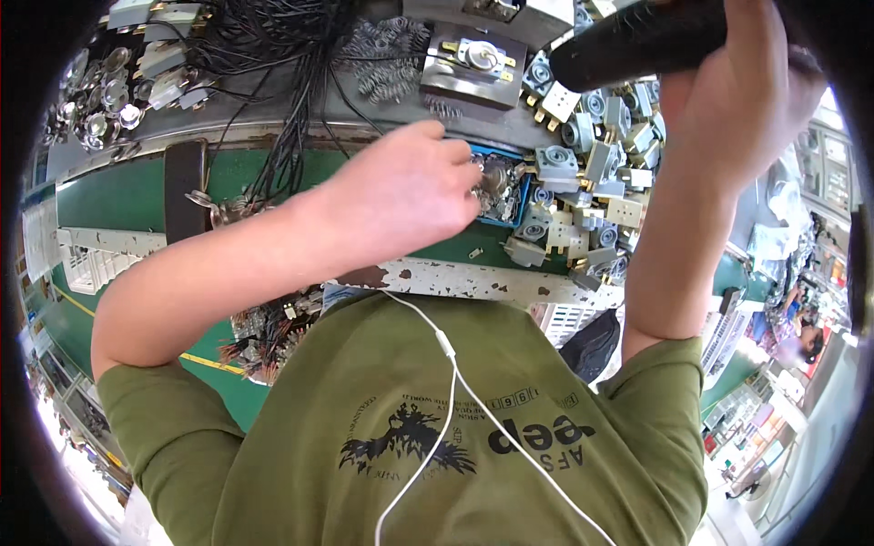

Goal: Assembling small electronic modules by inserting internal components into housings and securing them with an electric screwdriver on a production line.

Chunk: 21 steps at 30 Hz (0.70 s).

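My left hand [410, 187] reaches over the bench edge to a small blue tray [521, 202] of tiny metal pieces. Its fingers are curled together at the tray, and whatever they pinch is hidden. Raised at the upper right, my right hand [742, 105] is wrapped round a thick black cylindrical tool [637, 45], which lies roughly level with its blunt end to the left. No working tip shows on it. Beyond my left hand, a switch-like part [480, 56] with a round metal centre and brass terminals sits on a steel block [464, 89].
Grey and white switch-like units [592, 168] crowd the bench on the right. Loose springs [391, 59] lie left of the block, beside a bundle of black wires [273, 73] hanging over the edge. Shiny metal caps [109, 96] are heaped far left. A person [801, 341] sits at the far right.
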Each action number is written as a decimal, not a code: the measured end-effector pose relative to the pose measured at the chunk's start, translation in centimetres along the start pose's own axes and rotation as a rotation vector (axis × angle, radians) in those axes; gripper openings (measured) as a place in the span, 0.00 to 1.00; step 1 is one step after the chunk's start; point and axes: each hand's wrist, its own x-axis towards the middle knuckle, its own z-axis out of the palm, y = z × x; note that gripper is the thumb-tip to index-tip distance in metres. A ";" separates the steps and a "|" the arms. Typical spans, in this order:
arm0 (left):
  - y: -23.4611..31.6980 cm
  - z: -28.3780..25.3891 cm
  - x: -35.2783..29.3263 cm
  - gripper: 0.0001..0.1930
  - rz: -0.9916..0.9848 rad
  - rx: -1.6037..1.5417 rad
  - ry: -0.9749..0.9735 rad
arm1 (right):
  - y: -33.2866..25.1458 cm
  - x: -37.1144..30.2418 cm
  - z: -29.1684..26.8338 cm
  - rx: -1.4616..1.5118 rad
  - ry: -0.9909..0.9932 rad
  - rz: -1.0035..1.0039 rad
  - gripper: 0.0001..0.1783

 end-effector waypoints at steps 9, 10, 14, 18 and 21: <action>1.4 0.5 0.5 0.06 0.071 0.098 -0.027 | -3.0 4.0 6.4 -0.261 0.771 -0.125 0.10; 1.4 0.4 0.4 0.07 0.026 0.058 -0.026 | -2.4 4.4 7.8 -0.239 0.766 -0.142 0.10; 0.8 -0.3 0.5 0.06 -0.020 -0.116 0.047 | -0.6 4.2 10.6 -0.290 0.543 -0.178 0.12; 0.6 -0.3 0.3 0.09 0.002 -0.134 -0.006 | 2.8 4.7 10.6 1.123 0.424 -0.201 0.12; 0.6 -0.6 0.3 0.09 -0.009 -0.158 0.010 | 0.7 4.3 10.7 -0.298 0.573 -0.075 0.10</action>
